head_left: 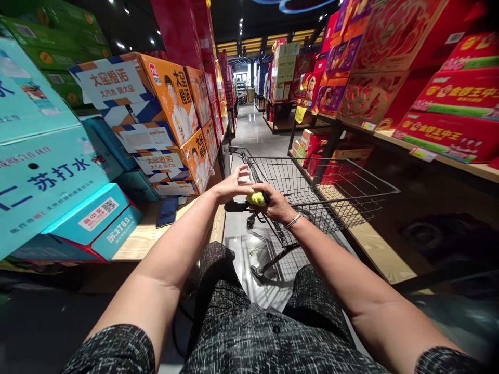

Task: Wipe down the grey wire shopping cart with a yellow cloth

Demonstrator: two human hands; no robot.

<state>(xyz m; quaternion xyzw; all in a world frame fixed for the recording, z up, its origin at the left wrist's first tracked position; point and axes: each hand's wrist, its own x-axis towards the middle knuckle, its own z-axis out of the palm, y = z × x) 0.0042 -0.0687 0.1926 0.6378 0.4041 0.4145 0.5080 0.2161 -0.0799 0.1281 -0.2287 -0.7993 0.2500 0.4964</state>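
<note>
Both hands meet in front of me at the handle end of a dark wire shopping cart (335,195). My right hand (275,202) is wrapped round a yellow-green cloth (256,198), which lies by the black cart handle (236,206). A thin bracelet circles the right wrist. Beside it, my left hand (234,186) has its fingers spread, the thumb side touching the cloth or the right fingers. I see nothing held in the left palm. The cart basket shows only bare wire and the floor through it.
At left, a wooden shelf (136,236) holds orange boxes (171,98), light blue cartons (42,156) and a dark phone (167,212). Red gift boxes (448,132) stand on a shelf at right. A shiny aisle floor (251,124) runs ahead between the displays.
</note>
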